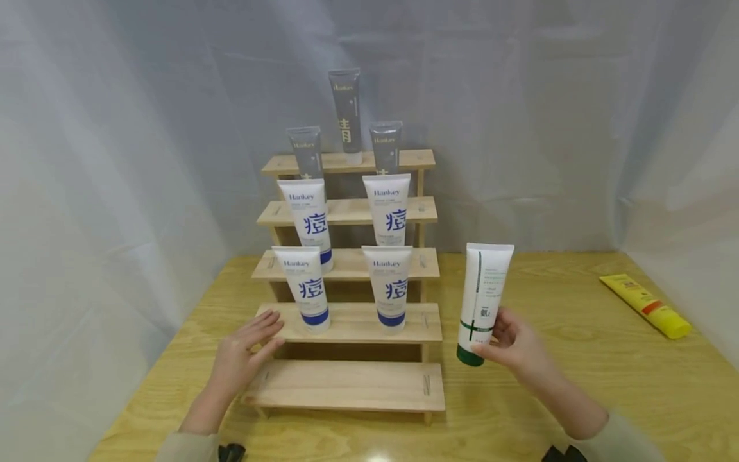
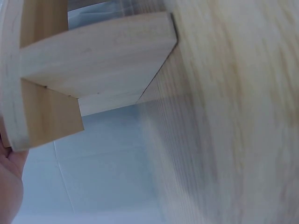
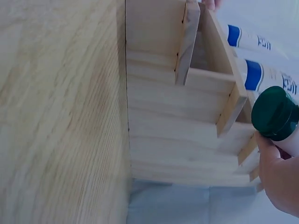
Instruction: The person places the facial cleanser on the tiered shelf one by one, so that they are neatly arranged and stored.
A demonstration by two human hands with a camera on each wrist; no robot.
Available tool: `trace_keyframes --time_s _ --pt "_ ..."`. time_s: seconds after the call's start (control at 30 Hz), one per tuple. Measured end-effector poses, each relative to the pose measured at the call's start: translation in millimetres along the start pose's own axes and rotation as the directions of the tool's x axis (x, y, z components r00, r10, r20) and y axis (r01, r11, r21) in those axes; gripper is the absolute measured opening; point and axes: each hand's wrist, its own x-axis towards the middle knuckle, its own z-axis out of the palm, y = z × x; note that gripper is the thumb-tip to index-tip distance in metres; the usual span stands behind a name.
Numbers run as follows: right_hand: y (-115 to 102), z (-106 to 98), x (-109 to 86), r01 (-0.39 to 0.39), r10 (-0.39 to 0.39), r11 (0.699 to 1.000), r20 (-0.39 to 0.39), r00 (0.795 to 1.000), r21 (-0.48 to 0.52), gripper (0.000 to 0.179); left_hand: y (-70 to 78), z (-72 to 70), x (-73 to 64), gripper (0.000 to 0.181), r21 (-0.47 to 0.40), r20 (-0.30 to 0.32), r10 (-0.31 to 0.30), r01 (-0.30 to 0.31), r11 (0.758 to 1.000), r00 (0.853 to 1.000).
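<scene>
My right hand (image 1: 516,346) grips a white squeeze tube (image 1: 485,289) near its dark green cap (image 3: 274,113), holding it upright, cap down, to the right of a stepped wooden display rack (image 1: 346,385). My left hand (image 1: 242,350) rests at the left end of the rack's second-lowest shelf, fingers fairly straight. That shelf bears two white tubes with blue bands, the left one (image 1: 303,289) and the right one (image 1: 390,289). Behind them stand two more alike, one at left (image 1: 307,215) and one at right (image 1: 388,208). Only part of the left hand shows in the left wrist view.
Grey tubes stand on the upper shelves, one on top (image 1: 346,115), others at left (image 1: 306,151) and right (image 1: 385,147). A yellow tube (image 1: 643,305) lies on the wooden table (image 1: 554,289) at far right. Pale grey sheeting (image 1: 519,128) hangs behind and at both sides.
</scene>
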Motion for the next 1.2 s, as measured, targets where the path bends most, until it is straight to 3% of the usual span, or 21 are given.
trace_keyframes --time_s 0.23,0.47,0.97,1.2 --pt "-4.5 18.6 -8.7 -0.018 0.017 1.000 0.065 0.998 0.009 0.068 2.0 -0.8 0.4 0.027 -0.013 0.003 -0.008 0.008 1.000 1.000" --pt "-2.4 38.6 -10.5 0.117 -0.109 0.989 0.095 0.990 -0.087 0.061 0.6 -0.5 -0.3 0.028 -0.007 0.008 -0.017 0.017 1.000 1.000" --pt "-3.8 91.1 4.3 0.064 -0.058 0.998 0.191 0.980 -0.027 0.052 0.5 -0.1 -0.4 0.028 -0.005 -0.004 -0.006 0.006 1.000 1.000" --pt "-2.2 119.9 15.4 0.077 -0.072 0.997 0.198 0.978 -0.017 0.053 0.0 0.3 0.0 0.028 -0.002 -0.004 -0.003 0.003 1.000 1.000"
